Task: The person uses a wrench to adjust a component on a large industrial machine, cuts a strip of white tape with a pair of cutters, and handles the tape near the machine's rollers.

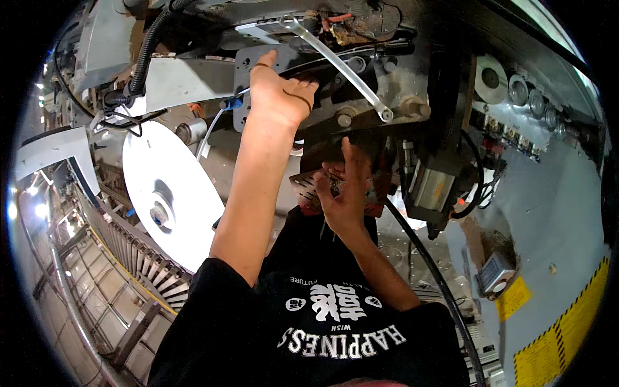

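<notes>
My left hand (281,94) reaches up against the machine, its thumb stretched out over a grey plate with holes (244,62). Its other fingers lie beside a dark metal bar, partly hidden, and I see nothing held in them. Below the machine's dark underside, my right hand (347,197) is raised with index finger and thumb apart, holding nothing visible. A silver combination wrench (336,61) lies slantwise over the machine, its lower ring end close to a bolt head (345,117). A blue pneumatic fitting (230,103) with a pale tube sits left of my left wrist.
A large white roll (177,222) stands at left, near a row of rollers (145,264). A black hose (429,258) runs down right of my right arm. A motor-like cylinder block (431,187) hangs at right. Gauges (518,90) line the grey panel (548,200).
</notes>
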